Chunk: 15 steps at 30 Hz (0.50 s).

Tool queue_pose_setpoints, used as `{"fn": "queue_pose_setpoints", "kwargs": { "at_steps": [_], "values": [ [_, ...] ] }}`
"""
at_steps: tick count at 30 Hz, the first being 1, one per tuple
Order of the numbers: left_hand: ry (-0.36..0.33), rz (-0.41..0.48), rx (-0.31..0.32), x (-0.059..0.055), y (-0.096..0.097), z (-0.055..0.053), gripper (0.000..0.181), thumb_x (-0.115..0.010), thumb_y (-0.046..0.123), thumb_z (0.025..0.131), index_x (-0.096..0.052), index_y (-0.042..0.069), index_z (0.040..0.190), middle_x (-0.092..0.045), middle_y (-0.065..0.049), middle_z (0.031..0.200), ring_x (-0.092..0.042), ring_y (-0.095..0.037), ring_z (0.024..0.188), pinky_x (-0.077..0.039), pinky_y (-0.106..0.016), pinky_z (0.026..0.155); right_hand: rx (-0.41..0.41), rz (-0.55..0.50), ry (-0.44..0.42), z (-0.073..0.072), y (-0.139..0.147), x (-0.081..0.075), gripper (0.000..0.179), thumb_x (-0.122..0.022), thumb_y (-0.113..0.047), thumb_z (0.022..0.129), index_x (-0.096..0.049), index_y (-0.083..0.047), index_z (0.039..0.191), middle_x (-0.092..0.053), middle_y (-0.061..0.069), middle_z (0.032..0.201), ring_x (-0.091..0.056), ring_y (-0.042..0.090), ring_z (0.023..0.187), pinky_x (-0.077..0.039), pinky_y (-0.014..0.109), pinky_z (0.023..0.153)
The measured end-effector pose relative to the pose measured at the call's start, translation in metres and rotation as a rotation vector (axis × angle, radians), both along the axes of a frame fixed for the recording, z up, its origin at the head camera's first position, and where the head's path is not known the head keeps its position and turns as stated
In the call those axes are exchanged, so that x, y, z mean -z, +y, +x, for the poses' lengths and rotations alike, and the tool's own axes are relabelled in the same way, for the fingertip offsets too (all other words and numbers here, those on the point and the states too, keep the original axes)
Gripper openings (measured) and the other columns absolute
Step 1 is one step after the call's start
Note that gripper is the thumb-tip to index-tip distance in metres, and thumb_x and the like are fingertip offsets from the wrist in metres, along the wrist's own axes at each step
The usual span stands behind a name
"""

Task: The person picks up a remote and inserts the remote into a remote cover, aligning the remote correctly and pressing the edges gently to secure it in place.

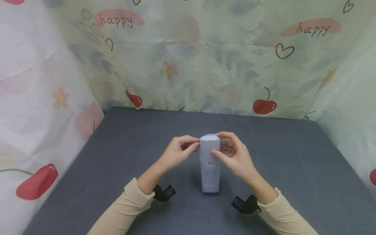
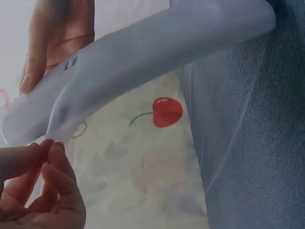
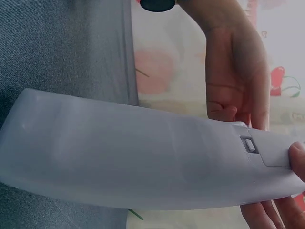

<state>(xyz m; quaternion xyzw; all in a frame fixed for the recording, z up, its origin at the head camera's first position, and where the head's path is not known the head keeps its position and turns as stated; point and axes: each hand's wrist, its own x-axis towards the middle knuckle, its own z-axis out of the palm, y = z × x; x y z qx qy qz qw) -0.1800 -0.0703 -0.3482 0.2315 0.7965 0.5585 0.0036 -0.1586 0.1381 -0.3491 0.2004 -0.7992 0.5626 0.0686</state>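
Observation:
A tall, pale plastic device (image 1: 210, 176) with a curved body stands upright on the table, its small latch and cover seam facing me. The right hand (image 1: 236, 155) grips its upper end, thumb on the near face and fingers around the far side. At the device's upper left edge, the left hand (image 1: 180, 150) has its thumb and fingertips pinched together. In the left wrist view, those fingertips (image 2: 58, 145) meet the edge of a projecting part of the device; what exactly they pinch there I cannot tell. The latch (image 3: 249, 144) shows clearly in the right wrist view.
A dark grey cloth covers the table (image 1: 111, 169). Patterned fabric (image 1: 188, 65) hangs behind it and along both sides. Black straps with curved mounts (image 1: 164, 193) sit at both wrists, close over the table.

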Motion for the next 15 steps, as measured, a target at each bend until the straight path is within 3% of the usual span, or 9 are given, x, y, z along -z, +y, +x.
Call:
{"fn": "queue_pose_setpoints", "kwargs": {
  "at_steps": [9,15],
  "values": [
    [-0.021,-0.05,0.084,-0.0002,-0.0007,-0.0035,0.017,-0.054,0.003,0.093,-0.07,-0.003,0.096,-0.066,-0.018,0.093,-0.057,-0.017,0.072,-0.046,-0.021,0.063,-0.075,-0.005,0.017,0.0013,-0.0022,0.0012,0.048,-0.07,-0.004,0.081,-0.047,-0.009,0.123,-0.065,0.019,0.106,-0.064,0.005,0.084,-0.056,0.025,0.07],
    [-0.118,-0.05,0.127,0.0028,-0.003,-0.0083,0.018,-0.053,0.003,0.093,-0.069,-0.005,0.095,-0.066,-0.017,0.088,-0.052,-0.008,0.068,-0.047,-0.022,0.067,-0.106,0.005,0.008,0.0032,-0.0057,0.0041,0.047,-0.07,-0.005,0.082,-0.047,-0.009,0.122,-0.065,0.019,0.106,-0.064,0.005,0.085,-0.056,0.026,0.071]
  ]
}}
